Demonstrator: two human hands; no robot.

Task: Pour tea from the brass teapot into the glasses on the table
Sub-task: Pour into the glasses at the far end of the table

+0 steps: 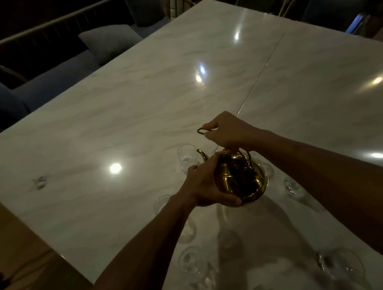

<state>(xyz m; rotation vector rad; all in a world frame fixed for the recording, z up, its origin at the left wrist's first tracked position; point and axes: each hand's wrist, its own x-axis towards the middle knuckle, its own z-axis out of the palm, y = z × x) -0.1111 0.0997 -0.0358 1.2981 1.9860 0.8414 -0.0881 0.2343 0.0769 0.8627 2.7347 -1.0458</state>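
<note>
Right hand [226,129] fingers pinch the brass teapot [236,178] handle – left hand [207,184] fingers cup its body

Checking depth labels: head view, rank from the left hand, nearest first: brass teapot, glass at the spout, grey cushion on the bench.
1. brass teapot: cupped by the left hand.
2. glass at the spout: just beyond the fingers.
3. grey cushion: far left, off the table.

No readable text, labels, brands or numbers anywhere; scene dim, surfaces plain.
</note>
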